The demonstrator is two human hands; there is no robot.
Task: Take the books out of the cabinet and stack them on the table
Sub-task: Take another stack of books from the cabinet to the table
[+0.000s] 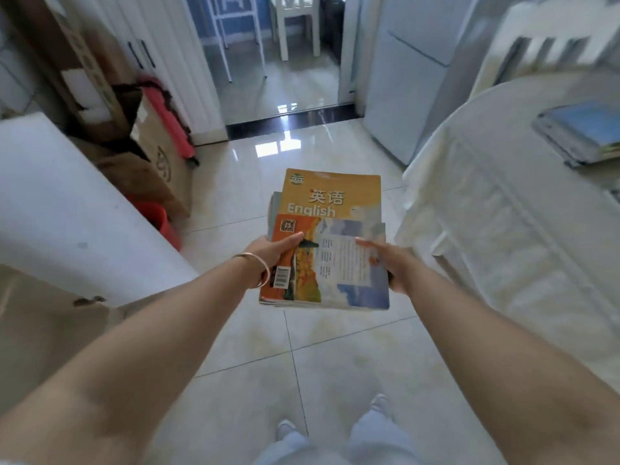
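I carry a small pile of books (330, 229) in front of me above the tiled floor. On top lies an orange and blue book, back cover up, and under it a yellow English textbook sticks out at the far end. My left hand (273, 255) grips the pile's left edge, thumb on the top cover. My right hand (385, 260) holds the right edge, thumb on top and fingers underneath. At the right stands the table (496, 182) under a white cloth, with a stack of books (583, 132) lying on it near the frame's edge.
A white cabinet top (67, 209) is at my left, with cardboard boxes (157, 156) and a red bucket (161, 223) beside it. A white fridge (402, 78) stands ahead right, next to a doorway. A white chair (543, 45) is behind the table.
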